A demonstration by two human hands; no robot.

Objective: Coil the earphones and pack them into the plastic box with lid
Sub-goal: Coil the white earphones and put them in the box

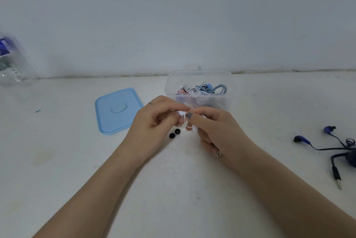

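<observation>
Both hands meet in front of the clear plastic box (170, 83) and hold a small bundle of white earphones (183, 113) between them. My left hand (154, 120) pinches it from the left, my right hand (213, 128) grips it from the right, with cord loops hanging below the fingers. Inside the box lie coiled white, red-striped and light blue earphones (206, 88). The blue lid (117, 109) lies flat on the table left of the box. Dark blue earphones (339, 147) lie loose at the right edge.
Two small black ear tips (174, 133) lie on the white table just below my left hand. A clear plastic bottle (11, 60) with a blue label stands at the far left by the wall. The wall runs right behind the box.
</observation>
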